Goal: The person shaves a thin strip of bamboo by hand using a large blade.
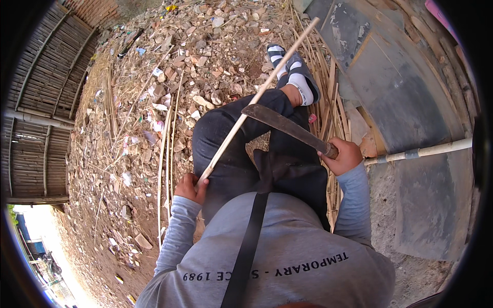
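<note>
A long pale bamboo strip [262,91] slants across my lap from the lower left up to the far side, beyond my feet. Its near end is gripped by my left hand [192,188], thumb along the strip. My right hand [343,156] is closed around the short handle of a machete [287,127]. The dark, worn blade points left across my thighs, and its broad tip meets or overlaps the strip near the middle; whether it cuts in, I cannot tell.
Split bamboo strips [336,102] lie along my right, more [167,154] on my left. Rubble [200,46] covers the ground ahead. Dark flat sheets [400,82] and a pale pole [431,150] are to the right. A bamboo slat wall [41,72] stands at the far left.
</note>
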Available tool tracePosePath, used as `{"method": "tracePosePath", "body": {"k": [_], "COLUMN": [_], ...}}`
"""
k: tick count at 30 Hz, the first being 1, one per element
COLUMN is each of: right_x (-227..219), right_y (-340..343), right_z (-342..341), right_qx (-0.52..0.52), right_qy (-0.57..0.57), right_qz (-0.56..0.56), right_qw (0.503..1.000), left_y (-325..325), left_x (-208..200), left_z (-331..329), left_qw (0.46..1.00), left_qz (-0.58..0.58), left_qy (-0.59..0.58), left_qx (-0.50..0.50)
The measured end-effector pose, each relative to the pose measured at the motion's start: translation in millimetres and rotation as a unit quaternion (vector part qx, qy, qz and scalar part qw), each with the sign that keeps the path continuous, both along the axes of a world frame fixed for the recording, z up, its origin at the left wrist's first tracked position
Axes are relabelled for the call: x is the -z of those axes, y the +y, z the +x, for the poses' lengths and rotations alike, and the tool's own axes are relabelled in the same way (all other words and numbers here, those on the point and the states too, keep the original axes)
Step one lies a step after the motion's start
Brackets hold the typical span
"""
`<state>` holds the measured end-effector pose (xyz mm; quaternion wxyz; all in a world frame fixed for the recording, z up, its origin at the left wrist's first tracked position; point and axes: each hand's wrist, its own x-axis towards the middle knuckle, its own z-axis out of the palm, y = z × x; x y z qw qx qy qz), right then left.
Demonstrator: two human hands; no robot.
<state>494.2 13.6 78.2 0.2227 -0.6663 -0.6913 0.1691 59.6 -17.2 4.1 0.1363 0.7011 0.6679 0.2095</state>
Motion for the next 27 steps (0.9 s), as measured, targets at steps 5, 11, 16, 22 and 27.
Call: {"method": "tracePosePath", "body": {"k": [5, 11, 16, 22, 27], "right_x": [9.4, 20.5, 18.1, 8.5, 13.4], "right_y": [0.0, 0.5, 1.1, -8.8, -12.7], "right_z": [-1.3, -5.0, -4.8, 5.1, 9.0], "right_qx": [0.011, 0.004, 0.006, 0.029, 0.043], "right_qy": [0.016, 0.046, 0.061, 0.067, 0.049], "right_qz": [-0.016, -0.019, -0.02, 0.002, -0.012], "right_qw": [1.0, 0.999, 0.998, 0.997, 0.998], "left_y": [-2.0, -6.5, -9.0, -6.2, -5.9], "left_x": [5.5, 6.4, -3.6, -10.4, -18.4], "left_z": [1.7, 4.7, 9.5, 17.0, 25.6], "left_qw": [1.0, 1.0, 0.999, 0.998, 0.995], "left_qz": [-0.026, -0.001, -0.043, -0.044, -0.087], "left_qy": [0.013, -0.007, -0.024, -0.049, -0.041], "left_qx": [-0.012, -0.001, -0.012, -0.003, -0.004]}}
